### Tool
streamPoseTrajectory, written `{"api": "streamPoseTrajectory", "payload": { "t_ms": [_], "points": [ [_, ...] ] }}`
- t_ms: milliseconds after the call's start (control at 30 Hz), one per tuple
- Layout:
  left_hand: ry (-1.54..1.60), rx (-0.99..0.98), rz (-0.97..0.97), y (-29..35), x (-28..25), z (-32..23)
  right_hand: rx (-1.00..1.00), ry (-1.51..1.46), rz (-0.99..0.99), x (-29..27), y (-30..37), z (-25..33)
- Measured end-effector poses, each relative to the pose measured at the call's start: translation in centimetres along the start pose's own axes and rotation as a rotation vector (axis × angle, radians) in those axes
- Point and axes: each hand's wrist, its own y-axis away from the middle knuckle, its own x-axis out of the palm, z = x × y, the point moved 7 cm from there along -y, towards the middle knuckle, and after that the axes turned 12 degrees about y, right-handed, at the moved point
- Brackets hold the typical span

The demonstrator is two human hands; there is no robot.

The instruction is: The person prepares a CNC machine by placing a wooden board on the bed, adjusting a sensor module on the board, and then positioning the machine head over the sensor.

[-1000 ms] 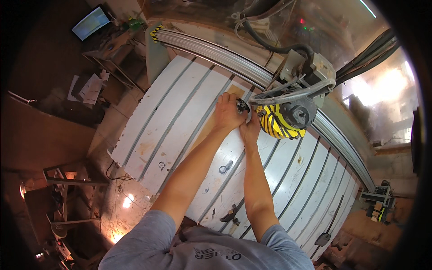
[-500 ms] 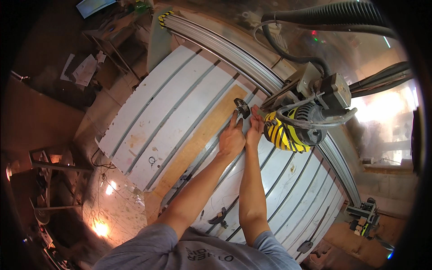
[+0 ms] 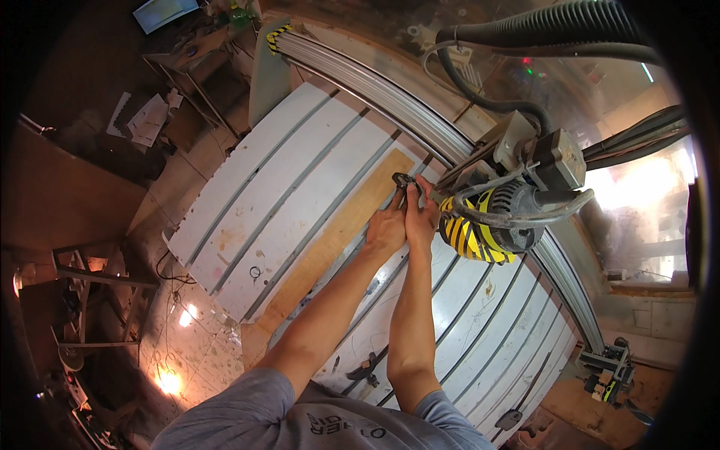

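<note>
A black hold-down clamp sits at the far end of a long wooden strip lying on a white slotted machine bed. My left hand reaches up to the near side of the clamp, its fingers closed at it. Against it, my right hand has its thumb and fingers around the clamp's right side. The fingers cover much of the clamp, so its lower part is hidden.
Just right of my hands hangs a router spindle in yellow-black striping, under a metal gantry rail. Another black clamp lies near my body. A black hold-down sits at the near right. A thick hose runs overhead.
My right hand has moved from beside the clamp onto it, its fingers closing in. The clamp looks turned and is more covered. The left hand stays close to the same spot.
</note>
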Motion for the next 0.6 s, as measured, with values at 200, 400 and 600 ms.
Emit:
{"api": "streamPoseTrajectory", "payload": {
  "t_ms": [200, 400, 600],
  "points": [
    [0.006, 0.015, -0.05, -0.3, 0.1, 0.4, 0.031, 0.042, 0.031, 1.0, -0.7, -1.5],
    [0.007, 0.008, -0.06, -0.7, 0.6, 0.7, -0.048, 0.149, -0.002, 1.5, -1.8, -2.0],
    [-0.069, 0.178, -0.195, -0.6, 0.7, 0.7, -0.072, 0.029, -0.029, 1.8, -2.6, -4.3]
  ]
}}
